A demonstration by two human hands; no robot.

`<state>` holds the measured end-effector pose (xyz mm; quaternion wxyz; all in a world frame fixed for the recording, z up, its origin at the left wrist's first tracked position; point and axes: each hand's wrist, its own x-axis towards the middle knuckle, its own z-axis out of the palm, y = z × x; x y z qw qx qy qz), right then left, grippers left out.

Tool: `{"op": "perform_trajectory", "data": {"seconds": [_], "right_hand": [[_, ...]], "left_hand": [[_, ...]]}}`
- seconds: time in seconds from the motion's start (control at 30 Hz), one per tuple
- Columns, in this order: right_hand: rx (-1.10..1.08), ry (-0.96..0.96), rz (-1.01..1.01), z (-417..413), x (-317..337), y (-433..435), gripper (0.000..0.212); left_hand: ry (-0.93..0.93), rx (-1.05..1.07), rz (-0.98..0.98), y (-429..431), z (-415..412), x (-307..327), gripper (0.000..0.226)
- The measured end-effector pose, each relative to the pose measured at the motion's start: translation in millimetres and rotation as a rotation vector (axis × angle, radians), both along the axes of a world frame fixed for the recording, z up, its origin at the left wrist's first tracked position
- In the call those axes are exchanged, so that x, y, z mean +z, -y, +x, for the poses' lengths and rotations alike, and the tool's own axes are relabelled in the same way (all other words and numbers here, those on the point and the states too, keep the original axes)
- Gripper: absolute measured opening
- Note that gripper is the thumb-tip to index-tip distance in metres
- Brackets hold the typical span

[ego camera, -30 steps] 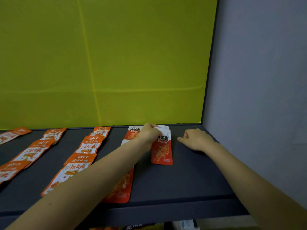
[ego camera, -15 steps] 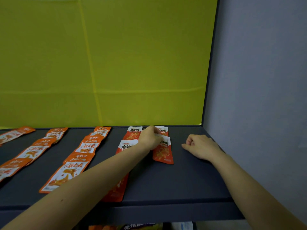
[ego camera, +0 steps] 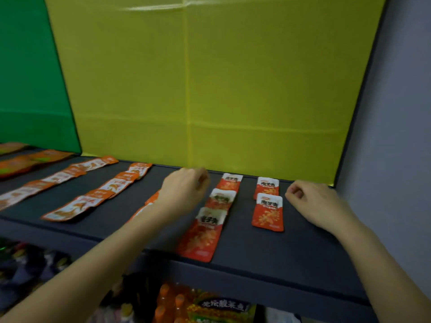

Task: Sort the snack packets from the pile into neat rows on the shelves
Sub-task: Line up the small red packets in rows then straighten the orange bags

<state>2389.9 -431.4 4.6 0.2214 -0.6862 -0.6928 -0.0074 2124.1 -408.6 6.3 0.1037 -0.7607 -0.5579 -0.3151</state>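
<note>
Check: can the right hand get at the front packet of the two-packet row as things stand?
Probably yes. The right hand rests on the shelf just right of the front packet, with only bare shelf between them and nothing on top.

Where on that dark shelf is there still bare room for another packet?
Bare shelf lies in front of the two-packet row, beside the right hand. A narrower strip separates it from the three-packet row. Left of the left hand, orange rows crowd it.

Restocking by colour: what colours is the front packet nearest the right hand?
Red with a white top, front packet, head view.
</note>
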Motion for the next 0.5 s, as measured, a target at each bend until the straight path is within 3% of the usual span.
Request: {"op": "perform_trajectory", "data": {"seconds": [0.27,0.5], "right_hand": [[0.397,0.004,0.265,-138,25,26,0.018],[0.736,-0.043,0.294,-298,5,65,0.016]], "left_hand": [[0.056,0.327,0.059,99,-165,-8,0.016],[-0.026,0.596,-0.001,203,-316,-52,0.008]]}}
